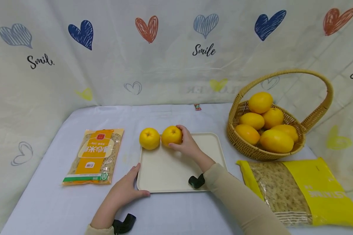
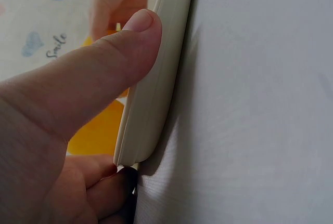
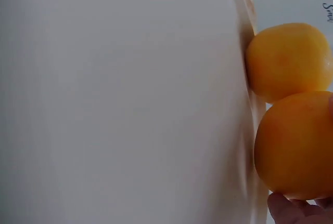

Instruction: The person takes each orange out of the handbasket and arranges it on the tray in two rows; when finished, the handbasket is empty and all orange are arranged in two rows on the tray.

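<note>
My right hand (image 1: 189, 143) grips a round yellow orange (image 1: 171, 136) at the back edge of a cream tray (image 1: 170, 174). Another orange (image 1: 149, 138) sits beside it at the tray's back left corner; the two appear to touch in the right wrist view, where the held orange (image 3: 296, 146) is nearer. At the tray's front left corner, my left hand (image 1: 125, 191) holds the rim. Its thumb (image 2: 122, 52) lies over the front edge in the left wrist view, and the fingers (image 2: 104, 187) bend at the left side, partly hidden.
Left of the tray lies an orange-and-clear packet of noodles (image 1: 92, 156). A wicker basket (image 1: 253, 151) of yellow fruit, with a tall handle, stands at the right. Before it is a large yellow bag (image 1: 326, 192). A small red-green wrapper (image 1: 197, 107) lies at the back.
</note>
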`<state>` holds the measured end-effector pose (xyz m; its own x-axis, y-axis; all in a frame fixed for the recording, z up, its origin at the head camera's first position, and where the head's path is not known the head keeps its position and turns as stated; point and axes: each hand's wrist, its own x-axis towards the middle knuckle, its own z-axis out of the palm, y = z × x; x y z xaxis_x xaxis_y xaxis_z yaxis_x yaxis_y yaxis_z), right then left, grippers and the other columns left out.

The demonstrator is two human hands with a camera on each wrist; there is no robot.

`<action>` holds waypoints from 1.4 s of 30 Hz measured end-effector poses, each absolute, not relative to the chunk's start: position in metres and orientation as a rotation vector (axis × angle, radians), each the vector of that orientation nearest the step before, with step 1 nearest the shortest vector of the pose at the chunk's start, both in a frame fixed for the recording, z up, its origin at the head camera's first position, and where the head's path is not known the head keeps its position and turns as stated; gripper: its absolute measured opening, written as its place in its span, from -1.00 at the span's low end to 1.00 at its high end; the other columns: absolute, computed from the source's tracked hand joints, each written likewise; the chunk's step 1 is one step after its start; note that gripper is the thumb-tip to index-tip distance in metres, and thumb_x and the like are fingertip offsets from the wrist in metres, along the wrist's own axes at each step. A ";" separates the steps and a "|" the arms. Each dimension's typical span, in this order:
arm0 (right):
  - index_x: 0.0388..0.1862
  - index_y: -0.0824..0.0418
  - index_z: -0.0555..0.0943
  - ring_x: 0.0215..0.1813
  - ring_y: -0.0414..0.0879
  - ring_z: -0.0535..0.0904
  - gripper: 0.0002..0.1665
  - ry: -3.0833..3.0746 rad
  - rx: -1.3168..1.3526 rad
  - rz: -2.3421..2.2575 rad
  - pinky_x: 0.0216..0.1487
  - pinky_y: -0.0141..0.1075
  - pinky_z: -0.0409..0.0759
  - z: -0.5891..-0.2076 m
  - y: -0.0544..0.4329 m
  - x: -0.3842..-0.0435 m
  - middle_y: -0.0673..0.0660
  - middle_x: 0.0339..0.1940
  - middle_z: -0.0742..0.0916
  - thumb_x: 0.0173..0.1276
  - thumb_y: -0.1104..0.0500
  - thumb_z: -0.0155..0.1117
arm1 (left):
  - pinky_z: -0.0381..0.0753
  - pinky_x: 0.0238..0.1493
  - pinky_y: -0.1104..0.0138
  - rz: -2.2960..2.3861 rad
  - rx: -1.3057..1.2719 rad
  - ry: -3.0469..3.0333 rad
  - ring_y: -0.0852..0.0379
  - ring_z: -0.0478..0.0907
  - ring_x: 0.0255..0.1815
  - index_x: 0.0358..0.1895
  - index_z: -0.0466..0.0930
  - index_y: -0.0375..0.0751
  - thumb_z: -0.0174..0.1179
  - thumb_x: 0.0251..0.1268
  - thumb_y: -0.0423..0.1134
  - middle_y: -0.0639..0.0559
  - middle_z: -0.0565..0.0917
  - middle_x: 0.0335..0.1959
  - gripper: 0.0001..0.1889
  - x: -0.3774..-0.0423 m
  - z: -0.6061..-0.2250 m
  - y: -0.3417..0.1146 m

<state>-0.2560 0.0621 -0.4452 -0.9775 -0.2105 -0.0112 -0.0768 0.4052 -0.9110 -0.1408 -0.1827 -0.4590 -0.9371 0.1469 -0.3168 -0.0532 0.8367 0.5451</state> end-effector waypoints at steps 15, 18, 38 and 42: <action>0.42 0.11 0.01 0.38 0.04 0.17 -0.05 2.560 -0.307 -1.516 0.42 -0.04 0.13 -0.446 0.058 -0.258 0.14 0.41 0.21 0.15 0.10 0.31 | 0.21 0.26 -0.13 0.798 0.061 2.667 -0.24 0.12 0.37 0.43 -0.03 -0.03 0.35 -0.50 0.39 -0.22 0.13 0.40 0.27 -0.141 -0.457 -0.182; 0.43 0.10 -0.01 0.39 0.04 0.16 -0.04 2.565 -0.316 -1.500 0.42 -0.03 0.12 -0.446 0.058 -0.260 0.14 0.42 0.19 0.16 0.07 0.30 | 0.21 0.26 -0.13 0.798 0.058 2.668 -0.24 0.12 0.37 0.43 -0.03 -0.03 0.35 -0.50 0.40 -0.22 0.13 0.40 0.27 -0.141 -0.457 -0.182; 0.46 0.09 -0.12 0.39 0.10 0.16 0.09 2.510 -0.335 -1.484 0.33 -0.05 0.29 -0.445 0.068 -0.256 0.16 0.45 0.09 0.12 0.01 0.34 | 0.20 0.28 -0.11 0.794 0.067 2.664 -0.23 0.12 0.38 0.43 -0.04 -0.03 0.35 -0.51 0.40 -0.23 0.13 0.40 0.27 -0.140 -0.459 -0.182; 0.46 0.04 -0.15 0.41 0.10 0.11 0.12 2.546 -0.382 -1.445 0.34 -0.02 0.28 -0.435 0.074 -0.251 0.17 0.46 0.05 0.11 0.01 0.35 | 0.19 0.29 -0.11 0.805 0.071 2.672 -0.23 0.11 0.38 0.43 -0.03 -0.04 0.35 -0.50 0.39 -0.23 0.13 0.40 0.27 -0.140 -0.458 -0.182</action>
<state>-0.2512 0.0736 -0.4354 -0.9489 -0.3135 -0.0367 -0.1293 0.4922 -0.8608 -0.1398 -0.1820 -0.4584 -0.9381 0.1463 -0.3140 -0.0515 0.8375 0.5440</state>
